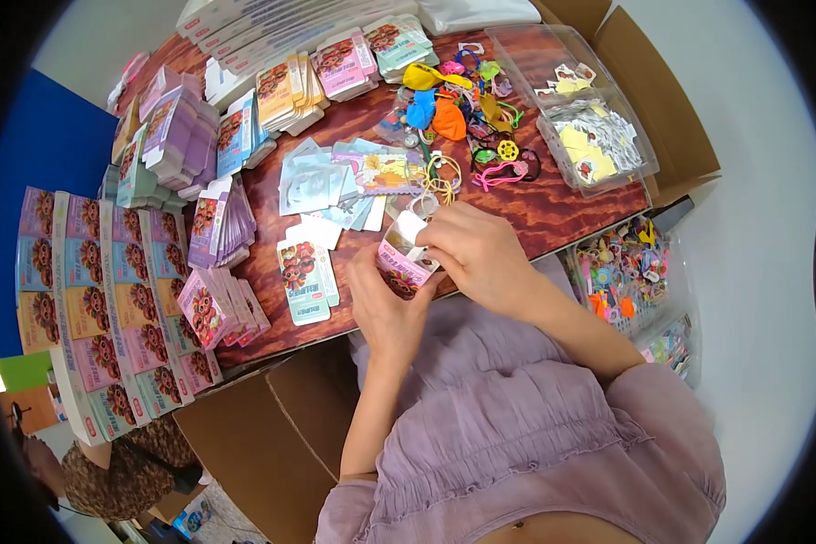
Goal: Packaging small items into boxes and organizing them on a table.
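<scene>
A small pink printed box is gripped in my left hand, thumb on the near side and fingers round the left side. Its top is open and a white flap stands up. My right hand is closed at the box's opening, fingertips pinched beside the flap; what they pinch is hidden. Just left of my left hand lie flat teal printed cartons. Beyond the box are pale blue cards and clear packets, a yellow printed packet and a tan elastic band.
Colourful small trinkets are heaped at the far middle. Clear bins of stickers stand far right, beside a cardboard box. Stacked cartons and display boxes fill the left. A trinket tub sits below the table's right edge.
</scene>
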Demonstrator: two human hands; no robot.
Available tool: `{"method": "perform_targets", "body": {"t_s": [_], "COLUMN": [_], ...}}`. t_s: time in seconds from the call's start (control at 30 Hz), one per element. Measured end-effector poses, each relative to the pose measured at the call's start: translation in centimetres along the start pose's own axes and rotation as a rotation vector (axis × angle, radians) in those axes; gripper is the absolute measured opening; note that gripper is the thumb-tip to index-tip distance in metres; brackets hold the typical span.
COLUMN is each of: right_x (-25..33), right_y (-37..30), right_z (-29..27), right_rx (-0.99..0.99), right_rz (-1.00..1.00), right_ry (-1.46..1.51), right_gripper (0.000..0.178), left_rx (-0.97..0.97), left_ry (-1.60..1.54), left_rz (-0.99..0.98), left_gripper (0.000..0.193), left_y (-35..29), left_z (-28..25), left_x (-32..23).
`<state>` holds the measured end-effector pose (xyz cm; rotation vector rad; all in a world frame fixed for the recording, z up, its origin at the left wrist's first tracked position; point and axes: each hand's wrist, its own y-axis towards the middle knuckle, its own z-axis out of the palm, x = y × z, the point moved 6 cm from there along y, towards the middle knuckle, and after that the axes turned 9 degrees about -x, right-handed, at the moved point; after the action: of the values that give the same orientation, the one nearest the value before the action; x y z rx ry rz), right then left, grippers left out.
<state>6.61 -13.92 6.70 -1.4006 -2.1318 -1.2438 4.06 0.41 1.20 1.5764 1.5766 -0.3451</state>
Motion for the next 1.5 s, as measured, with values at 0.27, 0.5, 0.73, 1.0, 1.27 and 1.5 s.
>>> {"method": "perform_targets", "body": {"t_s": [0.27,0.5,0.73,1.0,1.27,1.5], "right_x": [-1.3,-1.2,1.1,0.6,-3.9,-4.1], "right_y": [0.1,-0.2,0.1,-0.6,-2.7,-3.3], "right_z": [0.6,1.0,2.7,0.9,1.2,1.2], "right_rx": [0.170,0.030,0.055,-0.105,-0.061,-0.104], "right_rz": [0.363,0.362,-0.013,-0.032,0.562,0.532], "right_ry": [0.275,0.208,-0.188,0.164,0.736,0.973], "right_gripper": [0.010,0.010,0.014,0.016,0.047,0.014], "left_rx": [-0.052,0.016,0.002,-0.128,0.301,0.270], "left_ry": [0.060,0.067,0.072,-0.052,-0.538,-0.823], "left_rz": [0.079,0.059,0.071,-0.012,-0.389,-0.361], "left_gripper": [0.076,0.079,0.078,0.078,0.063,0.065], "left_y": [-0.2,-0.3,-0.5,-0.1,-0.7,-1.2], "left_z": [-0.3,-0.3,-0.2,-0.6,-0.3,-0.5], "left_x": [-0.3,-0.4,-0.3,0.7,0.1,-0.7]}}
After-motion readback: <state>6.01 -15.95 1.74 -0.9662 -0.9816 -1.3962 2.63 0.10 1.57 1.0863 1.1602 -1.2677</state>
